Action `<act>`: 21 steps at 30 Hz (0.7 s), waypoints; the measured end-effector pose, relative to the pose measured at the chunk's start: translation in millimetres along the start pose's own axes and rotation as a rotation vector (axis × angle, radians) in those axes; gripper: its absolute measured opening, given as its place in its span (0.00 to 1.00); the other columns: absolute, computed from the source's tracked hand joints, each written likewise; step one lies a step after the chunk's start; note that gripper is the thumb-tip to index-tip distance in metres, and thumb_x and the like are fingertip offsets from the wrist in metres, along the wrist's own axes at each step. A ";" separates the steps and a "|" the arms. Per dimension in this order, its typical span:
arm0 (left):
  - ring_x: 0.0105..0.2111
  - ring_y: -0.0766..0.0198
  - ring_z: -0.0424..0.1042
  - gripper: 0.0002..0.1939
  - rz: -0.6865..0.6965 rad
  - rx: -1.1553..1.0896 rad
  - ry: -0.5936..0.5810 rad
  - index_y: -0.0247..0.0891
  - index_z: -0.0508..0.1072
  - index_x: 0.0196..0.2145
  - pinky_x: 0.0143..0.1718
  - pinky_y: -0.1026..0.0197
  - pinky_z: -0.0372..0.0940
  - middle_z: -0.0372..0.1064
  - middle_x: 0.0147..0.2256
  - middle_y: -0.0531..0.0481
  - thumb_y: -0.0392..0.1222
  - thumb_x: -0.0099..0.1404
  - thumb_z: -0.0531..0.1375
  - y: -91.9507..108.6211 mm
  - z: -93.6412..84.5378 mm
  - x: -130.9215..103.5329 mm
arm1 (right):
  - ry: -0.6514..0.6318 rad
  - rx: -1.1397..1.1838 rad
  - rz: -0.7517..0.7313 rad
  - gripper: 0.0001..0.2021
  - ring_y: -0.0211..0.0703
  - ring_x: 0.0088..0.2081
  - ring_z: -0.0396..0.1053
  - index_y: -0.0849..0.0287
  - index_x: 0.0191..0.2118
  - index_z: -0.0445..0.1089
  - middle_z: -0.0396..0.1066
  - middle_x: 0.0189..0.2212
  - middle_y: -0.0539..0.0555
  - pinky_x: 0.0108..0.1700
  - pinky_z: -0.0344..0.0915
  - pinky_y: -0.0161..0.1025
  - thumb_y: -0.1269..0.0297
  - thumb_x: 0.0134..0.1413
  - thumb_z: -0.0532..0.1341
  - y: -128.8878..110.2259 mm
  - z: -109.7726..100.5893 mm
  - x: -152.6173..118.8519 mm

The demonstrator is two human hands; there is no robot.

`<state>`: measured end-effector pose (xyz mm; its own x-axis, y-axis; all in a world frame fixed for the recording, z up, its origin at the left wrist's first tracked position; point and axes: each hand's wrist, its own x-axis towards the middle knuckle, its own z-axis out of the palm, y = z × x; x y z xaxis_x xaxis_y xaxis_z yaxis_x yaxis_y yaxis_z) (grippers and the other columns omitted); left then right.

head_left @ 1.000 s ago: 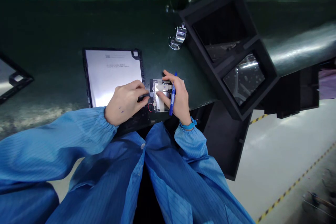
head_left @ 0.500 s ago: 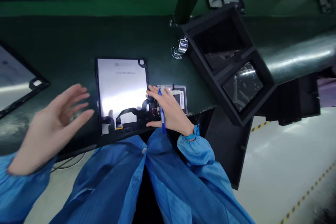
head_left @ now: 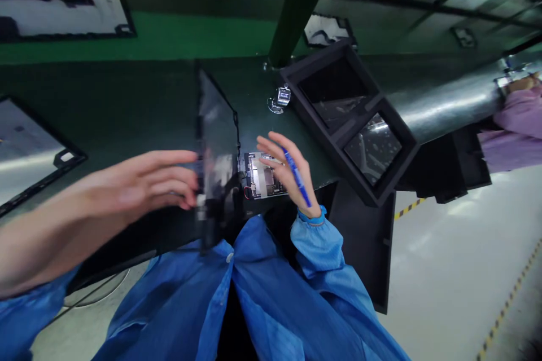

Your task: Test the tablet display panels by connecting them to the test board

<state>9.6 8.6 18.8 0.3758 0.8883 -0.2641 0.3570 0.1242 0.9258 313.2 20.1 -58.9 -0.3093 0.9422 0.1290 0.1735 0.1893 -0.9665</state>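
A tablet display panel stands tilted up nearly on edge at the bench's front, blurred by motion. Its visible face looks dark and reflective. My left hand is at the panel's raised left edge, fingers extended against it; the thumb is hidden. Just right of the panel lies a circuit board with silver parts, pale tape and a small red wire. Over the board's right side hovers my right hand, fingers loosely spread, with a blue pen held across it.
A black two-compartment tray sits to the right, beside a silver tally counter. Another panel lies at the left. More panels are along the back. A person in a pink sleeve is at far right.
The panel has gone from lying flat, silver back upward, to tilted up on edge. My left hand has moved right to it. My right hand has shifted right, uncovering the circuit board.
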 end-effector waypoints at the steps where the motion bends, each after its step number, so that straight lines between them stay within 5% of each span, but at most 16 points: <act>1: 0.41 0.47 0.80 0.22 0.006 -0.124 -0.173 0.57 0.78 0.54 0.41 0.48 0.78 0.80 0.45 0.49 0.61 0.70 0.53 8.8 4.6 3.3 | 0.069 0.022 0.017 0.39 0.54 0.64 0.67 0.49 0.70 0.51 0.64 0.65 0.60 0.59 0.72 0.55 0.34 0.60 0.54 -8.6 -4.4 -1.2; 3: 0.44 0.47 0.79 0.18 0.012 -0.246 -0.422 0.55 0.80 0.50 0.45 0.49 0.77 0.80 0.45 0.47 0.58 0.70 0.56 15.0 12.0 10.4 | 0.186 -0.021 0.047 0.36 0.54 0.62 0.69 0.48 0.69 0.54 0.66 0.64 0.58 0.57 0.74 0.54 0.37 0.61 0.55 -22.2 -13.8 -4.4; 4: 0.46 0.48 0.79 0.17 0.016 -0.224 -0.442 0.53 0.81 0.48 0.47 0.50 0.76 0.80 0.46 0.47 0.55 0.71 0.56 11.7 14.6 14.1 | 0.243 -0.064 0.061 0.35 0.54 0.61 0.70 0.49 0.68 0.57 0.67 0.64 0.56 0.58 0.74 0.53 0.39 0.60 0.59 -26.0 -18.4 -5.9; 9: 0.55 0.54 0.73 0.13 -0.074 -0.424 0.062 0.45 0.79 0.50 0.58 0.54 0.69 0.77 0.51 0.47 0.45 0.72 0.58 -41.9 25.1 37.0 | 0.413 -0.104 0.108 0.29 0.52 0.63 0.68 0.53 0.61 0.67 0.65 0.65 0.52 0.67 0.65 0.53 0.54 0.55 0.68 -20.7 -19.0 2.9; 13: 0.63 0.50 0.65 0.23 -0.169 -0.849 0.440 0.36 0.77 0.50 0.66 0.46 0.60 0.76 0.54 0.42 0.52 0.73 0.51 -60.2 37.6 54.1 | 0.388 0.119 0.103 0.28 0.49 0.67 0.63 0.54 0.63 0.65 0.62 0.67 0.50 0.71 0.59 0.50 0.56 0.58 0.65 -19.2 26.8 29.4; 17: 0.60 0.45 0.69 0.30 -0.476 -0.985 0.509 0.39 0.72 0.58 0.61 0.39 0.66 0.79 0.48 0.46 0.61 0.71 0.51 -45.8 37.0 52.8 | 0.284 0.204 0.102 0.30 0.46 0.60 0.70 0.52 0.65 0.62 0.72 0.58 0.49 0.64 0.69 0.47 0.49 0.60 0.63 -19.9 62.7 41.2; 21: 0.57 0.45 0.72 0.33 -0.456 -1.003 0.508 0.38 0.66 0.64 0.59 0.40 0.68 0.80 0.48 0.49 0.62 0.72 0.48 -39.3 25.4 45.4 | 0.322 0.026 0.022 0.24 0.43 0.44 0.77 0.50 0.61 0.64 0.78 0.49 0.51 0.44 0.78 0.42 0.52 0.62 0.62 3.7 34.8 23.7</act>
<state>34.3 32.8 -36.4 -0.0707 0.7177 -0.6927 -0.5365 0.5581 0.6330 274.0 33.5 -67.2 0.0068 0.9859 0.1673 0.1522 0.1643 -0.9746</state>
